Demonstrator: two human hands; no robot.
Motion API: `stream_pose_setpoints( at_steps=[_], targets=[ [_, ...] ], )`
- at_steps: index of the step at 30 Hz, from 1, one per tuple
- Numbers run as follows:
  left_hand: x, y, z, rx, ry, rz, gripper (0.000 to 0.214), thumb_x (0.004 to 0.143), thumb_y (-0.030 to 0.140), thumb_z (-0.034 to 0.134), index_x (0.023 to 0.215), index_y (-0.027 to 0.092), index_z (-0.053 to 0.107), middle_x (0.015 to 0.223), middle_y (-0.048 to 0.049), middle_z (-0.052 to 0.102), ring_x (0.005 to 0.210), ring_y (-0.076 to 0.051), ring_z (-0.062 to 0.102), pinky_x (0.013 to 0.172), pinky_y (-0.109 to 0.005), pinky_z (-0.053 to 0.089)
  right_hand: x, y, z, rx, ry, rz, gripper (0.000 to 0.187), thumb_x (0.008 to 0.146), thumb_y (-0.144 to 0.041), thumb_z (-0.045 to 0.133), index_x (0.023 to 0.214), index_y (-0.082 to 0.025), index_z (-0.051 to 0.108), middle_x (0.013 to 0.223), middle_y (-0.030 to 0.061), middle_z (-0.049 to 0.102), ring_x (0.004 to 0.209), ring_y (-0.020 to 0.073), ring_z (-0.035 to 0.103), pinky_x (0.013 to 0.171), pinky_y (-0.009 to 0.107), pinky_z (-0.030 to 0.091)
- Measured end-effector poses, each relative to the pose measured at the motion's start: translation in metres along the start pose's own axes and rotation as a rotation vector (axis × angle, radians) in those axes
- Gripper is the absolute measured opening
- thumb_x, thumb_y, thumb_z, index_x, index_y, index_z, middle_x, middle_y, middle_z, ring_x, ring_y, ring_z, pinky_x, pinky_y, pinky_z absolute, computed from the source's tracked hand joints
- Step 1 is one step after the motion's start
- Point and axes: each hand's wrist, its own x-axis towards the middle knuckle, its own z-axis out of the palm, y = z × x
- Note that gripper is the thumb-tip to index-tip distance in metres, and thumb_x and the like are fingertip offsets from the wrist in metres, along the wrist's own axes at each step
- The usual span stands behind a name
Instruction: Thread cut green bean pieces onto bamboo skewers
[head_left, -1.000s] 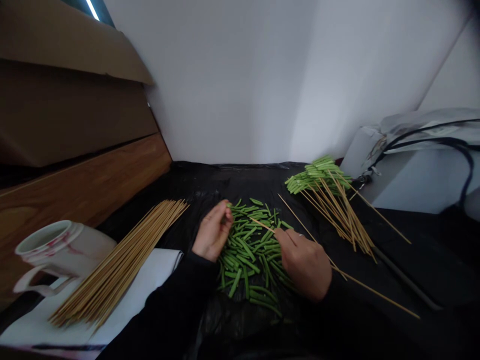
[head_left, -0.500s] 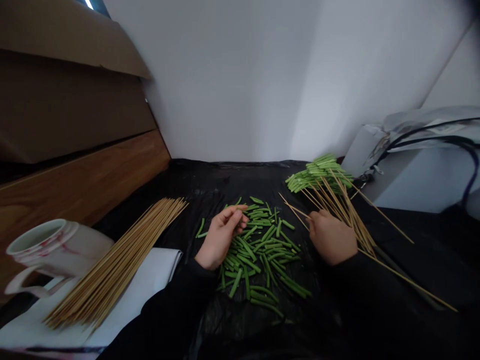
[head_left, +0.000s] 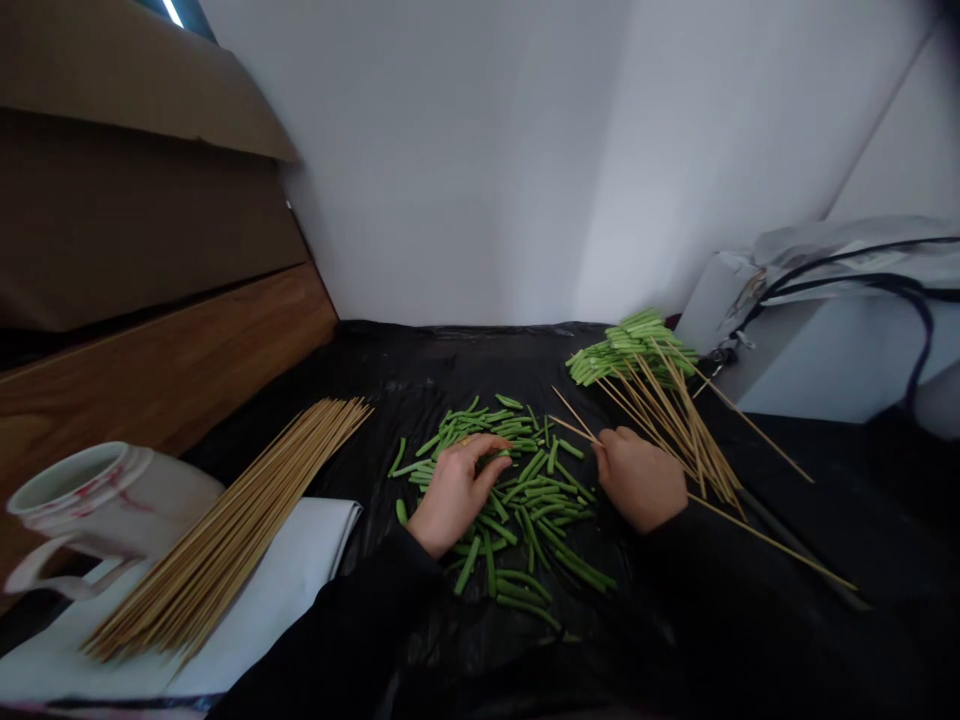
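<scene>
Cut green beans [head_left: 525, 590] lie in a loose pile on black plastic sheeting [head_left: 450, 360]. My left hand [head_left: 461, 490] is over the pile, its thumb and fingertips closed on a green bean piece [head_left: 505, 453], mostly hidden by the fingers. My right hand [head_left: 641, 480] is closed around a thin bamboo skewer [head_left: 574, 429], whose pointed end reaches left toward the beans. Another skewer tip shows close beside it; whether that one is also in the hand I cannot tell. Behind my right hand, skewers loaded with rows of beans [head_left: 634, 345] are stacked, their bare sticks [head_left: 694, 430] fanning toward me.
At left, a large bundle of bare skewers [head_left: 232, 530] rests across a white folded sheet [head_left: 322, 540] and a tipped mug [head_left: 150, 500]. A cardboard box [head_left: 142, 210] stands beyond. A white wall [head_left: 450, 180] closes the back. White box [head_left: 795, 360] and black cords [head_left: 847, 285] are at right.
My left hand has moved slightly right and down, lower over the pile. The skewer in my right hand has swung, its tip now nearer the beans, and the view has shifted a little.
</scene>
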Motion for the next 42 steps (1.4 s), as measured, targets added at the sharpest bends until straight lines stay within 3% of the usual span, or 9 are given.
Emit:
stream_pose_setpoints(
  at_steps=[4, 9, 17, 21, 27, 33, 37, 42],
  targets=[
    [0.000, -0.002, 0.001, 0.000, -0.036, 0.026, 0.016, 0.083, 0.025, 0.060, 0.093, 0.023, 0.072, 0.088, -0.0065, 0.070, 0.086, -0.022, 0.061, 0.081, -0.031, 0.041, -0.006, -0.013, -0.005, 0.086, 0.008, -0.092, 0.023, 0.091, -0.029, 0.044, 0.087, -0.017, 0.062, 0.086, 0.0057, 0.061, 0.064, 0.0100, 0.059, 0.052, 0.023, 0.028],
    [0.000, -0.002, 0.001, -0.049, -0.047, 0.002, 0.017, 0.080, 0.023, 0.063, 0.093, 0.026, 0.074, 0.086, -0.0062, 0.069, 0.083, -0.021, 0.059, 0.079, -0.031, 0.040, -0.012, -0.019, -0.005, 0.132, -0.085, -0.168, 0.018, 0.088, -0.034, 0.052, 0.083, -0.020, 0.063, 0.085, 0.0026, 0.060, 0.069, 0.0108, 0.060, 0.053, 0.022, 0.029],
    [0.000, -0.001, 0.002, -0.080, -0.066, -0.001, 0.016, 0.079, 0.026, 0.065, 0.091, 0.027, 0.075, 0.081, -0.0059, 0.070, 0.082, -0.022, 0.056, 0.082, -0.032, 0.038, -0.001, -0.015, 0.003, 0.085, -0.005, -0.068, 0.023, 0.093, -0.031, 0.043, 0.092, -0.019, 0.062, 0.095, 0.0054, 0.059, 0.065, 0.0098, 0.059, 0.052, 0.024, 0.029],
    [-0.001, -0.002, 0.002, -0.051, -0.080, 0.027, 0.017, 0.079, 0.023, 0.065, 0.093, 0.027, 0.075, 0.080, -0.0059, 0.070, 0.082, -0.022, 0.056, 0.081, -0.032, 0.038, 0.004, -0.017, 0.010, 0.054, -0.042, -0.091, 0.020, 0.092, -0.029, 0.044, 0.088, -0.018, 0.061, 0.095, 0.0053, 0.059, 0.066, 0.0111, 0.060, 0.050, 0.025, 0.026],
    [-0.001, -0.005, 0.003, -0.078, -0.069, 0.021, 0.015, 0.078, 0.024, 0.066, 0.089, 0.027, 0.076, 0.079, -0.0060, 0.069, 0.081, -0.022, 0.056, 0.081, -0.032, 0.038, 0.001, -0.017, 0.007, 0.031, 0.044, -0.088, 0.020, 0.093, -0.027, 0.041, 0.092, -0.018, 0.059, 0.095, 0.0047, 0.058, 0.065, 0.0111, 0.060, 0.049, 0.026, 0.023],
    [-0.001, -0.007, 0.005, -0.037, -0.115, 0.057, 0.018, 0.078, 0.020, 0.065, 0.092, 0.026, 0.075, 0.084, -0.0065, 0.071, 0.084, -0.023, 0.059, 0.085, -0.035, 0.039, 0.004, -0.023, 0.003, 0.137, -0.039, -0.298, 0.031, 0.088, -0.015, 0.045, 0.111, -0.030, 0.058, 0.103, 0.0016, 0.055, 0.072, 0.0085, 0.059, 0.053, 0.023, 0.029],
    [0.000, -0.008, 0.005, -0.033, -0.121, 0.052, 0.018, 0.077, 0.019, 0.065, 0.090, 0.026, 0.075, 0.083, -0.0065, 0.071, 0.083, -0.023, 0.059, 0.083, -0.034, 0.040, 0.006, -0.024, 0.007, 0.125, -0.060, -0.322, 0.023, 0.089, -0.014, 0.044, 0.099, -0.025, 0.061, 0.103, 0.0021, 0.054, 0.072, 0.0092, 0.058, 0.054, 0.023, 0.028],
    [-0.001, -0.006, 0.003, -0.005, -0.099, 0.046, 0.019, 0.076, 0.020, 0.067, 0.092, 0.026, 0.075, 0.084, -0.0067, 0.071, 0.085, -0.023, 0.059, 0.084, -0.034, 0.040, 0.002, -0.024, 0.005, 0.140, 0.060, -0.251, 0.017, 0.092, -0.018, 0.043, 0.096, -0.021, 0.059, 0.102, 0.0032, 0.056, 0.067, 0.0087, 0.056, 0.053, 0.025, 0.026]
  ],
)
